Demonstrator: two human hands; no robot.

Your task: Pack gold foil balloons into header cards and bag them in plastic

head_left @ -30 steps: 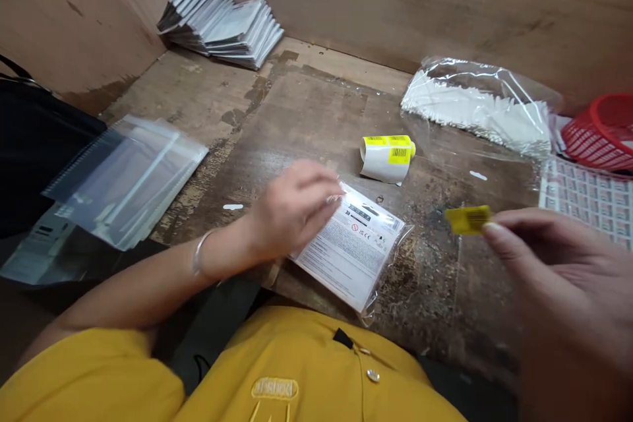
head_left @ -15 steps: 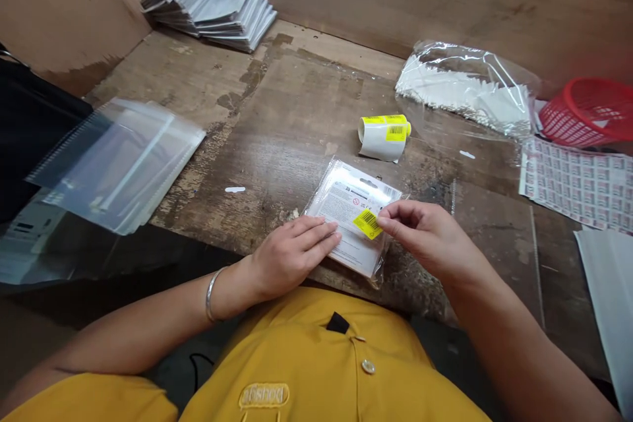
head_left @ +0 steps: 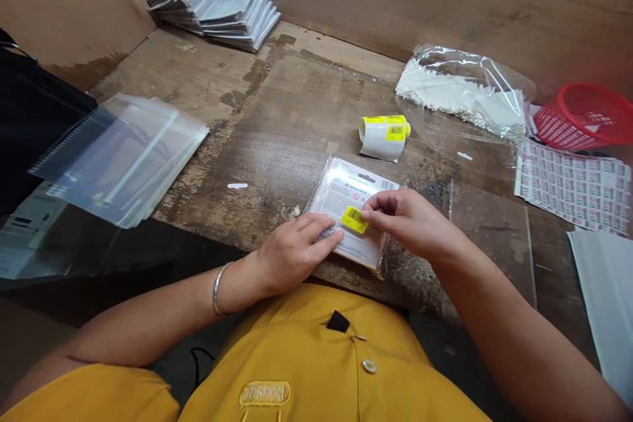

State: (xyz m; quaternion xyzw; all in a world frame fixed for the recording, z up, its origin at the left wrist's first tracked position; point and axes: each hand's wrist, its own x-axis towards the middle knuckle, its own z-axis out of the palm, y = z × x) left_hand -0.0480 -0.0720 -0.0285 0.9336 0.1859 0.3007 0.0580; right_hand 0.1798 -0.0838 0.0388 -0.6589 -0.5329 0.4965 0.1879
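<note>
A small white printed card in a clear plastic bag [head_left: 357,198] lies near the front edge of the worn wooden table [head_left: 297,112]. My left hand [head_left: 294,250] rests flat on its lower left part, fingers stretched out. My right hand [head_left: 405,221] pinches a yellow barcode sticker [head_left: 354,219] and holds it down on the middle of the bagged card. A short roll of yellow barcode stickers [head_left: 384,136] lies just beyond the card.
A stack of clear zip bags [head_left: 119,158] lies at the left. A pile of bagged cards [head_left: 217,3] leans in the far left corner. At the right are a bag of white pieces [head_left: 459,92], a red basket [head_left: 583,115] and a printed label sheet [head_left: 573,188].
My right hand brought the yellow sticker from the right onto the bagged card and slid it left. My left hand went from gripping the card's edge to lying flat on it.
</note>
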